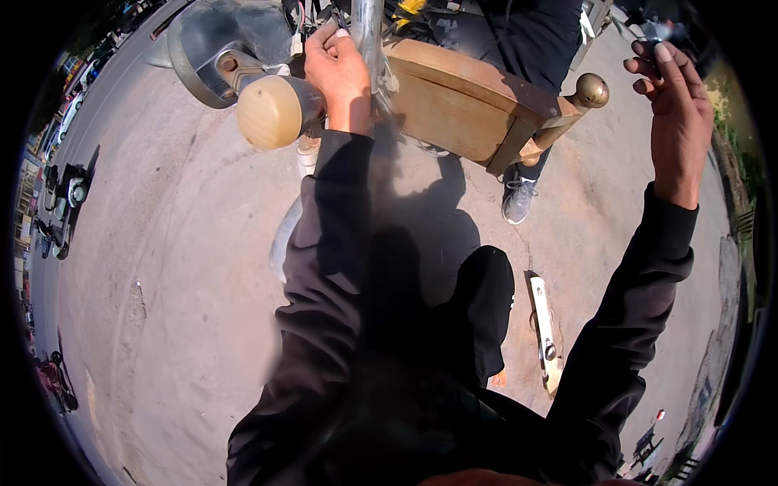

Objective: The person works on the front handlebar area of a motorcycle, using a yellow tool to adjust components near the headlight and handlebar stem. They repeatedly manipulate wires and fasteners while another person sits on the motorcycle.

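My left hand [336,73] is raised at the top centre, closed, thumb and fingers pressed together beside a shiny metal pole [369,36]. Thin wires and a white connector [297,42] lie around its fingertips; what they pinch is too small to tell. Just left of its wrist sits a cream domed lamp-like part [267,113], with a big dark round housing [198,61] behind it. Far to the right, my right hand [679,109] is held up with thumb and fingers pinched. A small shiny object [655,36] at its fingertips is blurred, its kind unclear.
A brown wooden panel [454,101] with a ball-topped post [592,91] stands right of the pole. Behind it is another person's leg, ending in a grey sneaker [519,201]. A long cream strip [543,332] lies on the pavement. Parked scooters [65,202] line the left.
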### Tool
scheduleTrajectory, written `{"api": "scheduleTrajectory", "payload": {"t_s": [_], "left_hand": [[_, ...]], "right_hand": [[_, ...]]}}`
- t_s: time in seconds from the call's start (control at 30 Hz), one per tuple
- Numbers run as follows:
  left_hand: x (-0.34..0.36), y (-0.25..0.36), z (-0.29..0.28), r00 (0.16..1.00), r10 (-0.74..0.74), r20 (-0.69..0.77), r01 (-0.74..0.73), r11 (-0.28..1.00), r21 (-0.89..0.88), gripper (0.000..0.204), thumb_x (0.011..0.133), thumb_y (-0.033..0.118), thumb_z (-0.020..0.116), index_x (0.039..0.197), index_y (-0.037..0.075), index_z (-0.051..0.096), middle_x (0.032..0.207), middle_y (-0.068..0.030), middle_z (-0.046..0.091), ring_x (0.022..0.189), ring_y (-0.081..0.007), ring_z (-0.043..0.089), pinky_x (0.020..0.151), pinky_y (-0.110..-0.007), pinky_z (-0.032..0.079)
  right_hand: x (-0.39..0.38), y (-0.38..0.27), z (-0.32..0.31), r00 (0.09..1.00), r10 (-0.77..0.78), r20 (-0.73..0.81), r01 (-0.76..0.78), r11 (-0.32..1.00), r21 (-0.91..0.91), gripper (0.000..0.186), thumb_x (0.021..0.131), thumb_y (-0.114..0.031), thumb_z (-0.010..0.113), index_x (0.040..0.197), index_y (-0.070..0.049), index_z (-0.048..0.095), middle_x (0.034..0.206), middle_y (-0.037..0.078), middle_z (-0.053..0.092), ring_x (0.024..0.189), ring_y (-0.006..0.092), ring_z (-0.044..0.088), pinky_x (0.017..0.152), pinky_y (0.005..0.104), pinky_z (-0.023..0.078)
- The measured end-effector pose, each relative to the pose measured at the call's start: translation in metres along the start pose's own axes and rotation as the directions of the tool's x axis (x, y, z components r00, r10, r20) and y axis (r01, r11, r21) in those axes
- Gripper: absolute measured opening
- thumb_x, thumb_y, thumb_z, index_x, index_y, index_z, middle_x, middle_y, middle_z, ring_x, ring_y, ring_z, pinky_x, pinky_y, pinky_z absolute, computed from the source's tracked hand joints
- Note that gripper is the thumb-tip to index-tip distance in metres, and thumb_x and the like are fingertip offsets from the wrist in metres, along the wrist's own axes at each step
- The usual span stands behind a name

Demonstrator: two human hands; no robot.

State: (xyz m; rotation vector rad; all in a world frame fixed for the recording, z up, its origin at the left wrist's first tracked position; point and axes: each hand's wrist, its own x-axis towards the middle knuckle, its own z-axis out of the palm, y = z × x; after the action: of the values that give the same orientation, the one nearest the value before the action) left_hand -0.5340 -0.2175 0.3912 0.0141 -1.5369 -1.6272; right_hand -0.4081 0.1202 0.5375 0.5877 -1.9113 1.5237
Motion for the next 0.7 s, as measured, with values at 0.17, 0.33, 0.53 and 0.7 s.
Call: {"api": "scheduleTrajectory", "payload": {"t_s": [0.17,0.33,0.53,0.7], "left_hand": [[0.009,-0.003,0.015,0.995,-0.055,-0.078,0.046,0.993,-0.107,0.025,0.091,0.012,0.067,0.108,-0.006,0.061,0.092,-0.0064,0.066,0.074,-0.0108,0.059,0.069,-0.025,0.049],[0.019,-0.015,0.019,0.992,-0.126,0.008,0.122,0.943,-0.309,0.022,0.091,0.009,0.064,0.106,-0.006,0.063,0.087,-0.008,0.069,0.078,-0.0104,0.062,0.071,-0.025,0.049],[0.017,-0.013,0.028,0.97,-0.242,0.001,0.204,0.818,-0.538,0.013,0.097,0.013,0.06,0.098,0.0,0.062,0.08,-0.0008,0.059,0.071,-0.0094,0.052,0.068,-0.024,0.043],[0.016,-0.005,0.019,0.967,-0.252,0.041,0.212,0.7,-0.682,0.014,0.1,0.011,0.054,0.099,0.0,0.062,0.074,0.002,0.051,0.065,-0.0062,0.044,0.058,-0.021,0.037]], "right_hand": [[0.019,0.006,0.027,0.996,0.008,0.09,0.01,0.981,-0.194,0.024,0.097,-0.026,0.064,0.107,-0.005,0.069,0.097,0.007,0.072,0.085,0.0145,0.07,0.072,0.0231,0.05],[0.011,0.027,0.073,0.974,0.181,0.136,-0.164,0.978,-0.127,0.025,0.096,-0.026,0.067,0.107,-0.004,0.067,0.095,0.005,0.071,0.084,0.0133,0.07,0.069,0.0231,0.049],[0.045,-0.015,0.036,0.911,-0.261,-0.32,0.292,0.955,0.053,0.024,0.102,-0.014,0.053,0.117,0.004,0.061,0.107,0.016,0.071,0.099,0.024,0.071,0.08,0.0287,0.053],[0.035,0.01,0.159,0.892,0.201,0.406,-0.175,0.979,-0.099,0.021,0.098,-0.02,0.062,0.105,-0.001,0.067,0.092,0.004,0.07,0.085,0.0106,0.071,0.067,0.0221,0.052]]}}
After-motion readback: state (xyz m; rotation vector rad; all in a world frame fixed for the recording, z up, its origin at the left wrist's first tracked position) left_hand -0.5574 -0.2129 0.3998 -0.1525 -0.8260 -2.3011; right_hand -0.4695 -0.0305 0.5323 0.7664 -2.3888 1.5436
